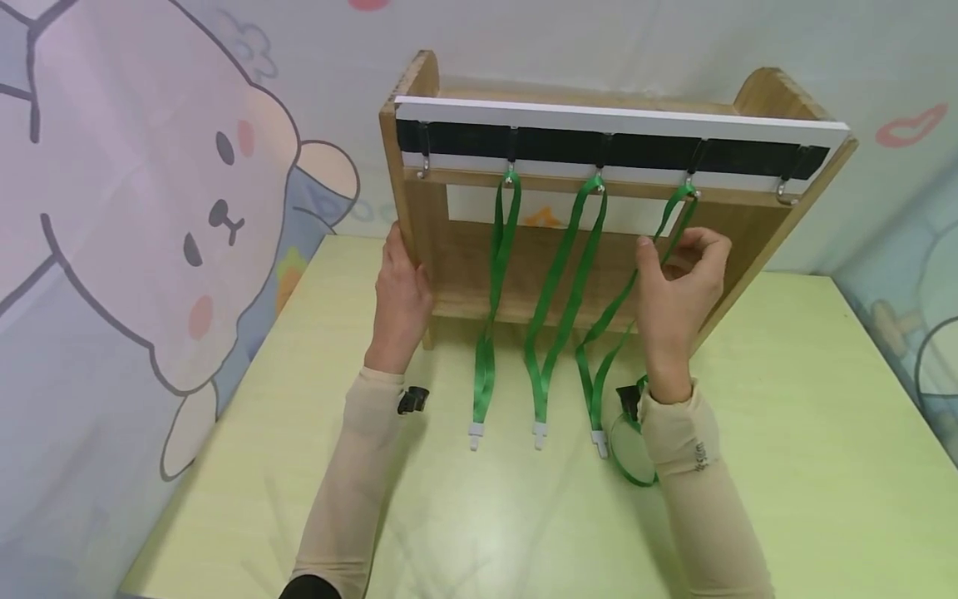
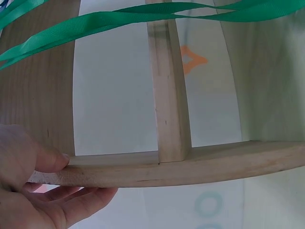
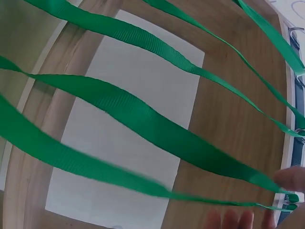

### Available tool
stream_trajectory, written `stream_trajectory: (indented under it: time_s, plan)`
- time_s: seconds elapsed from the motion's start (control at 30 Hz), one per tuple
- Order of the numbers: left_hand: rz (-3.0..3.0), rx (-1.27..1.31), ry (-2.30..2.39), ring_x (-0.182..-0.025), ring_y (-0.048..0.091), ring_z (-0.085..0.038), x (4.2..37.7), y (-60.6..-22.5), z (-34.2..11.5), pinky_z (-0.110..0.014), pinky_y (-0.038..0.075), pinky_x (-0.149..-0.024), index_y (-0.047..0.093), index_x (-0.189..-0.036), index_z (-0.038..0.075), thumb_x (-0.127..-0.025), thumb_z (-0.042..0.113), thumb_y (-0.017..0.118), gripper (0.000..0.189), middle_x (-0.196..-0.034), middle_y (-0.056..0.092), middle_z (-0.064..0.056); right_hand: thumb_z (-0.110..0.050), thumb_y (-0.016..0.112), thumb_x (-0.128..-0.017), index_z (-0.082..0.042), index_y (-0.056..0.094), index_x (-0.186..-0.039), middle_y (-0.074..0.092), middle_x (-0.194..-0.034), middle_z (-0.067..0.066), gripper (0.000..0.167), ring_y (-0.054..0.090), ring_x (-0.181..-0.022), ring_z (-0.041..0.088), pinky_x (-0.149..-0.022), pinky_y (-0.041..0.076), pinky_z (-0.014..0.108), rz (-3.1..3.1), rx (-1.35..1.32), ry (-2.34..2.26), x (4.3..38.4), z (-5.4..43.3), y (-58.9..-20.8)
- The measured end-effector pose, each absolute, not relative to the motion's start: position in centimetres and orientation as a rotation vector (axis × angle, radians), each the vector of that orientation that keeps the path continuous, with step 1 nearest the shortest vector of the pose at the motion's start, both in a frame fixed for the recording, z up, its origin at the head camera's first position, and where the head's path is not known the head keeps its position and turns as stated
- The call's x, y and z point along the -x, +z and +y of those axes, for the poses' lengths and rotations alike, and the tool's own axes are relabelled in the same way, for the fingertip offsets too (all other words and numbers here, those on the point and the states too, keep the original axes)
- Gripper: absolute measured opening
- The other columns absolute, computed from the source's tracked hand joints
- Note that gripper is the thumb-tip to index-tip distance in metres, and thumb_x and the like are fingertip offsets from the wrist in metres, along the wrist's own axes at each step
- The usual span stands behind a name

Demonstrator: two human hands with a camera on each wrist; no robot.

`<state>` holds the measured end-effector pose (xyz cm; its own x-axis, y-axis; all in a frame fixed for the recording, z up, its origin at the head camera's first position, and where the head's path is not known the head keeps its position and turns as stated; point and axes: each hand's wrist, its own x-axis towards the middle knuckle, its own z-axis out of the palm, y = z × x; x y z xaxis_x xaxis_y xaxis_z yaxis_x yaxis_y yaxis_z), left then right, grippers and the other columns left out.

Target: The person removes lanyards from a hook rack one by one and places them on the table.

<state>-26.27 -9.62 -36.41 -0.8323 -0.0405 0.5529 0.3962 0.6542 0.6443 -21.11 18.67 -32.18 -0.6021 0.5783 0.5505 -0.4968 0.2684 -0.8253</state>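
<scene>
A wooden rack (image 1: 584, 266) stands on the table, with a white-and-black hook strip (image 1: 554, 146) along its upper front. Three green lanyards with pale clips hang from the middle hooks: left lanyard (image 1: 496, 274), middle lanyard (image 1: 565, 283) and right lanyard (image 1: 606, 320). My left hand (image 1: 402, 299) grips the rack's left side panel (image 2: 114, 174), thumb inside and fingers outside. Just below the right lanyard's hook is my right hand (image 1: 677, 283); its thumb and fingers stand apart around the straps (image 3: 157, 129). Whether they touch the straps is unclear.
Another green strap lies looped (image 1: 634, 453) on the table, partly hidden by the right sleeve. Outer hooks at the left (image 1: 423, 166) and right (image 1: 784, 193) carry nothing. A printed cloth (image 1: 187, 166) hangs behind the pale table (image 1: 808, 466).
</scene>
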Motion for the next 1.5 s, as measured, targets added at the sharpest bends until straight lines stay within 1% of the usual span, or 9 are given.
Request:
stream_trajectory:
  time_s: [0.1, 0.17, 0.5, 0.77, 0.97, 1.03, 1.2, 1.4, 1.5]
  plan:
    - [-2.342, 0.28, -1.083, -0.122, 0.053, -0.051, 26.2, -36.5, -9.5, -0.057, 0.051, -0.097, 0.023, -0.151, -0.011, -0.1, -0.01, 0.051, 0.059, -0.14, 0.042, -0.034, -0.009, 0.069, -0.093, -0.007, 0.063, -0.097, 0.058, -0.093, -0.003, 0.007, 0.06, -0.086, 0.013, -0.074, 0.048, 0.024, -1.674, 0.08, 1.413, 21.1, 18.5, -32.2]
    - [-2.345, 0.284, -1.081, -0.122, 0.053, -0.051, 26.3, -36.6, -9.4, -0.058, 0.051, -0.097, 0.023, -0.151, -0.01, -0.099, -0.01, 0.051, 0.059, -0.141, 0.042, -0.034, -0.008, 0.067, -0.095, -0.007, 0.066, -0.094, 0.06, -0.089, -0.006, 0.002, 0.061, -0.082, 0.012, -0.073, 0.049, 0.024, -1.686, 0.083, 1.377, 21.0, 18.5, -32.2]
    - [-2.348, 0.288, -1.075, -0.121, 0.054, -0.051, 26.1, -37.1, -9.4, -0.058, 0.051, -0.096, 0.023, -0.151, -0.01, -0.099, -0.01, 0.051, 0.059, -0.14, 0.043, -0.034, -0.007, 0.068, -0.094, -0.005, 0.068, -0.092, 0.061, -0.087, -0.007, 0.003, 0.059, -0.076, 0.011, -0.069, 0.048, 0.022, -1.66, 0.051, 1.386, 20.6, 18.7, -31.9]
    - [-2.386, 0.298, -1.067, -0.12, 0.056, -0.052, 25.5, -38.1, -9.4, -0.058, 0.052, -0.094, 0.021, -0.15, -0.011, -0.1, -0.009, 0.05, 0.058, -0.139, 0.043, -0.035, -0.004, 0.069, -0.094, -0.003, 0.072, -0.095, 0.064, -0.086, -0.001, 0.004, 0.06, -0.072, 0.013, -0.063, 0.047, 0.022, -1.583, -0.069, 1.467, 19.1, 19.5, -32.6]
    - [-2.354, 0.282, -1.057, -0.118, 0.056, -0.052, 25.8, -37.8, -9.6, -0.058, 0.052, -0.095, 0.022, -0.15, -0.012, -0.099, -0.01, 0.051, 0.058, -0.138, 0.044, -0.035, -0.006, 0.071, -0.094, 0.01, 0.069, -0.098, 0.068, -0.086, 0.002, 0.016, 0.062, -0.072, 0.014, -0.064, 0.049, 0.023, -1.635, -0.162, 1.589, 17.8, 20.0, -32.4]
    - [-2.347, 0.284, -1.06, -0.119, 0.055, -0.052, 25.9, -37.6, -9.6, -0.057, 0.052, -0.096, 0.022, -0.15, -0.012, -0.099, -0.01, 0.051, 0.058, -0.138, 0.043, -0.035, -0.004, 0.071, -0.093, 0.012, 0.069, -0.098, 0.069, -0.084, 0.004, 0.017, 0.062, -0.071, 0.014, -0.065, 0.051, 0.022, -1.637, -0.174, 1.71, 17.2, 20.3, -32.4]
    - [-2.353, 0.285, -1.091, -0.124, 0.053, -0.05, 26.0, -37.1, -9.4, -0.057, 0.05, -0.099, 0.021, -0.151, -0.01, -0.1, -0.009, 0.05, 0.059, -0.142, 0.042, -0.033, 0.0, 0.071, -0.093, 0.01, 0.07, -0.095, 0.067, -0.078, 0.007, 0.01, 0.061, -0.067, 0.015, -0.063, 0.057, 0.023, -1.602, -0.168, 2.01, 16.1, 20.9, -32.3]
    - [-2.345, 0.28, -1.076, -0.125, 0.053, -0.049, 26.2, -36.6, -9.4, -0.057, 0.049, -0.1, 0.021, -0.152, -0.01, -0.1, -0.008, 0.051, 0.059, -0.143, 0.041, -0.032, 0.001, 0.07, -0.093, 0.003, 0.074, -0.092, 0.065, -0.076, 0.005, 0.005, 0.06, -0.067, 0.013, -0.059, 0.057, 0.023, -1.626, -0.105, 2.179, 15.7, 21.4, -32.1]
    - [-2.342, 0.28, -1.078, -0.126, 0.052, -0.048, 26.3, -36.4, -9.4, -0.056, 0.048, -0.1, 0.021, -0.152, -0.009, -0.101, -0.007, 0.051, 0.06, -0.143, 0.041, -0.032, 0.001, 0.07, -0.093, 0.0, 0.075, -0.09, 0.066, -0.076, 0.004, 0.006, 0.06, -0.068, 0.013, -0.058, 0.057, 0.023, -1.651, -0.109, 2.216, 15.6, 21.6, -32.1]
